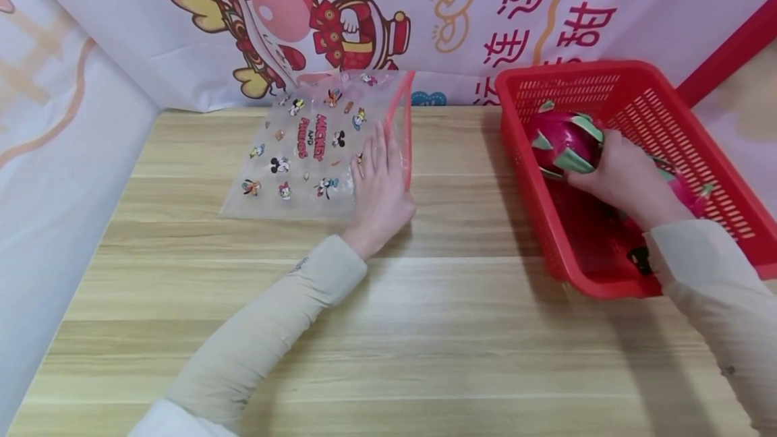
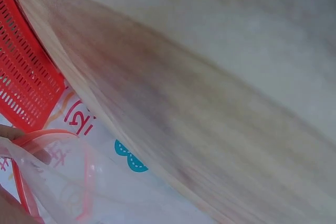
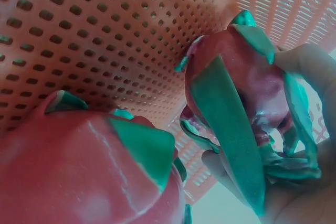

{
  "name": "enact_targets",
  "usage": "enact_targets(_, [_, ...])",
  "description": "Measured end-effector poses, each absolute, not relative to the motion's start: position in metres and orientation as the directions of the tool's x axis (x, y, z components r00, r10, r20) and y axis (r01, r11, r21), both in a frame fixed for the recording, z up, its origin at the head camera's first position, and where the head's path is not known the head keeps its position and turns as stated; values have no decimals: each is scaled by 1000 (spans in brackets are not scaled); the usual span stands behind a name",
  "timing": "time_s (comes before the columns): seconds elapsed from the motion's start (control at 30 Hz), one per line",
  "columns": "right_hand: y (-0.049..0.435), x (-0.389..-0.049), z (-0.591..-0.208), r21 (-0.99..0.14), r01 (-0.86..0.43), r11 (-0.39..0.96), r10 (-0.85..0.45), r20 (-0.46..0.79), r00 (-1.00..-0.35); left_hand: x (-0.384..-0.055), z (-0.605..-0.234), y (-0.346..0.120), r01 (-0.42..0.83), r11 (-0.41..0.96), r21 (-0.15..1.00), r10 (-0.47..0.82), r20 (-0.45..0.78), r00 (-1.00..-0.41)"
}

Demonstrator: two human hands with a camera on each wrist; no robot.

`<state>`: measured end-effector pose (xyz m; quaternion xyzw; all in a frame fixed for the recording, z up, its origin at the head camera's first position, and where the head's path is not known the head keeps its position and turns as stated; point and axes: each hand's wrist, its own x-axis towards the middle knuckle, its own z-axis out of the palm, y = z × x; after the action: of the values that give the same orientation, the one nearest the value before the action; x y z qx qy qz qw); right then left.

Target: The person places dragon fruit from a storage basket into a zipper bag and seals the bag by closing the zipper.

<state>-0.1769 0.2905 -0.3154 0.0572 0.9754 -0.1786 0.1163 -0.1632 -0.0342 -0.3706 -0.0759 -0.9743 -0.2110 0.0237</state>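
A clear zip bag with cartoon prints lies on the table, its red-edged mouth gaping to the right. My left hand is at that mouth, fingers extended over the upper film and the thumb side hidden from the head camera. In the left wrist view the film of the bag runs between the fingers and thumb at the red rim. My right hand reaches into the red basket and grips a dragon fruit with green-tipped scales. Another dragon fruit lies beside it in the basket.
The basket stands at the right of the wooden table, its rim standing above the tabletop. A small black item sits inside near the front wall. Behind the table hangs a printed cloth with a cartoon lion figure and red characters.
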Motion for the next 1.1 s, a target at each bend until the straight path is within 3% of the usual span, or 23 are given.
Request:
enact_targets(0.33, [287, -180, -311, -350, 88, 933, 10, -220, -975, -163, -369, -37, 144, 890, 433, 117, 89, -989])
enact_targets(1.1, [292, -177, -310, -384, 110, 917, 33, -203, -979, -162, -372, -34, 169, 880, 443, 140, 99, -985])
